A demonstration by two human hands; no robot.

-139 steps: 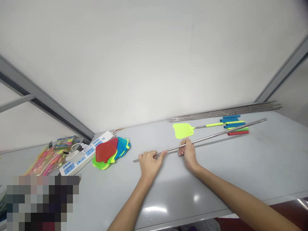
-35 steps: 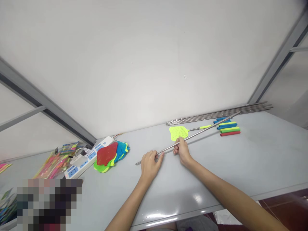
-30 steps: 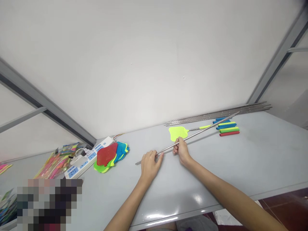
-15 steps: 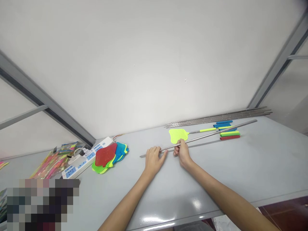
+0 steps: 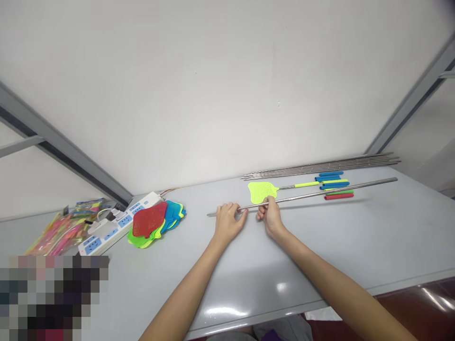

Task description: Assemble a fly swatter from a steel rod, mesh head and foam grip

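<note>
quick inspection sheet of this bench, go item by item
surface: pale grey table, glossy, spills nothing seen
job's things: steel rod held across the table; lime-green fly swatter beside it; blue, green and red foam grips; bundle of steel rods along the wall
clutter: pile of red, green and blue swatter heads; clear bags of bright plastic pieces
hands: left hand and right hand both curled on the rod, apart
cables: white cable into a power strip
surroundings: white wall, grey frame bar, dark red floor; pixelated patch lower left, cannot tell
</note>
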